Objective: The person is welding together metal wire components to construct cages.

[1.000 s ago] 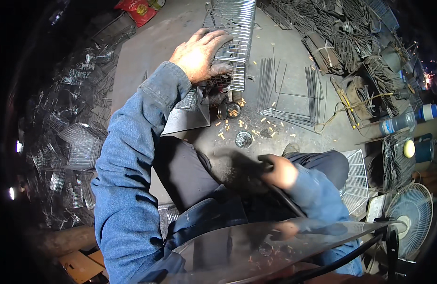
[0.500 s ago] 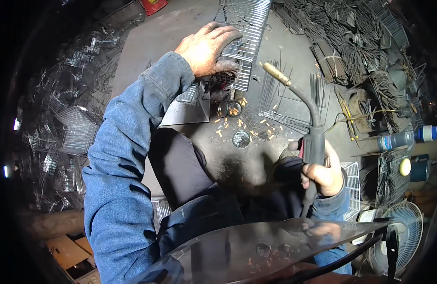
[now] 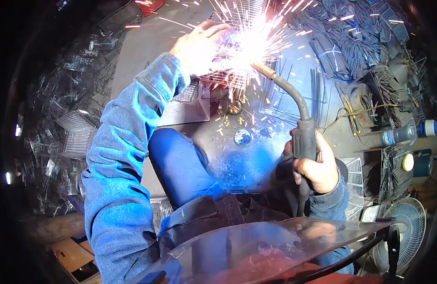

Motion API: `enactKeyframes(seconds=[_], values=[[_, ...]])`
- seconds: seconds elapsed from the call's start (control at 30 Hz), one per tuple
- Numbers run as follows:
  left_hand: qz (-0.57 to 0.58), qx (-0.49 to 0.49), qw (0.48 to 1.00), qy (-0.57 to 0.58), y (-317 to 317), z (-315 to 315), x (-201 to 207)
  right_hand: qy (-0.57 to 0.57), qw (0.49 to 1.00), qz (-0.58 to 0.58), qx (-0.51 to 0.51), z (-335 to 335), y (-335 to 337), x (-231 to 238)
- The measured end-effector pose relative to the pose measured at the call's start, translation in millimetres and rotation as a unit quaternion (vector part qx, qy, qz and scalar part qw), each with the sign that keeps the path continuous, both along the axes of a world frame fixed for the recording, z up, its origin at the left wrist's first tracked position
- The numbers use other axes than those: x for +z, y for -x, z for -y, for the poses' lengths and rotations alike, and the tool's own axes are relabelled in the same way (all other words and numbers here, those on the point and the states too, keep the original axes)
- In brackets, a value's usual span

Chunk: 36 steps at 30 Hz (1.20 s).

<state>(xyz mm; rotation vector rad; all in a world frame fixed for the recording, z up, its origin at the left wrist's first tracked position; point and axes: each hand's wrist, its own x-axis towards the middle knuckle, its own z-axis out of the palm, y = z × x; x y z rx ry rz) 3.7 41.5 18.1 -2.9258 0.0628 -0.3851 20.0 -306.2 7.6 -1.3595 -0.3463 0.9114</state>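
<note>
My right hand (image 3: 321, 165) is wrapped round the handle of a welding torch (image 3: 303, 142). Its brass-coloured nozzle (image 3: 264, 71) points up and left into a glaring white arc, and sparks fly out on all sides. At the arc is a wire rack (image 3: 228, 78) of thin parallel metal rods, mostly washed out by the glare. My left hand (image 3: 198, 47) rests on the rack's left side, close to the arc, its fingers bent over the rods; glare hides the fingertips.
Loose rods (image 3: 317, 90) lie right of the arc. Cigarette butts and a round tin (image 3: 243, 137) are on the floor. Wire racks (image 3: 79, 128) pile up at left, rod bundles (image 3: 332, 57) at right. A fan (image 3: 403, 232), a bottle (image 3: 398, 136) and a clear visor (image 3: 256, 241) sit lower.
The arc has lit up, with sparks and blue light over my sleeve and leg. The torch has moved slightly left, its nozzle now at the rack. My left hand has shifted slightly left.
</note>
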Motion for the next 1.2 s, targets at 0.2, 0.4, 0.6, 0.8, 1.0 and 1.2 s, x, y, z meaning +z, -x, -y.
enactKeyframes(seconds=[0.2, 0.4, 0.6, 0.8, 1.0, 1.2], values=[[-0.003, 0.019, 0.999, 0.025, 1, -1, 1, 0.008, 0.999, 0.009, 0.035, 2, -4, 0], [0.004, 0.02, 0.999, 0.027, 1, 0, 1, -0.006, 0.999, 0.0, 0.042, 3, -4, -2], [0.002, 0.02, 0.997, 0.069, 2, 2, 2, -0.002, 0.999, -0.005, 0.048, 0, -6, -5], [0.005, 0.0, 0.997, 0.073, 3, 1, 3, -0.027, 0.998, -0.028, 0.05, 3, -16, -16], [0.036, -0.023, 0.997, 0.058, 3, -5, 1, -0.105, 0.978, -0.171, -0.057, 6, -12, -59], [0.033, -0.018, 0.999, 0.037, 4, -7, 2, -0.027, 0.983, -0.169, 0.059, -1, -15, -81]])
